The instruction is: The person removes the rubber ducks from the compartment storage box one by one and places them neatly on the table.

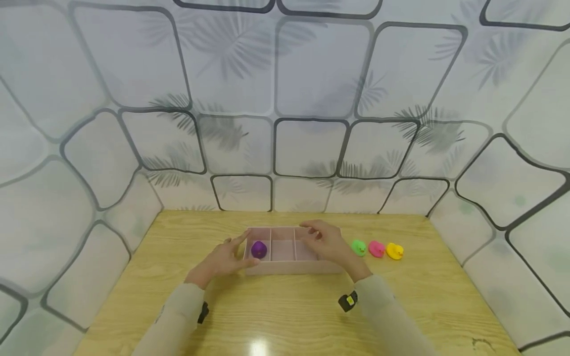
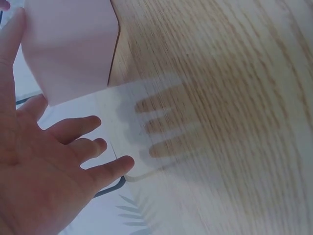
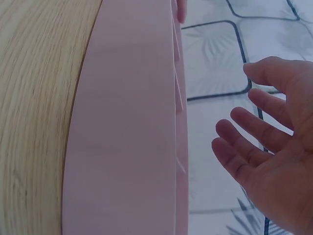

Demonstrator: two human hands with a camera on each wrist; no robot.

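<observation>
A long pale pink divided box lies on the table, its length running left to right. In its leftmost compartment sits a rounded purple toy. My left hand rests on the box's left end, thumb at the front rim and index finger near the back corner. In the left wrist view, the other fingers are spread and hold nothing. My right hand hovers over the box's right compartments, fingers loosely bent. The right wrist view shows that hand's fingers apart from the box and from each other, with nothing between them.
Right of the box, three small rubber ducks stand in a row: green, pink and yellow. The wooden table meets a patterned cloth backdrop behind and at both sides.
</observation>
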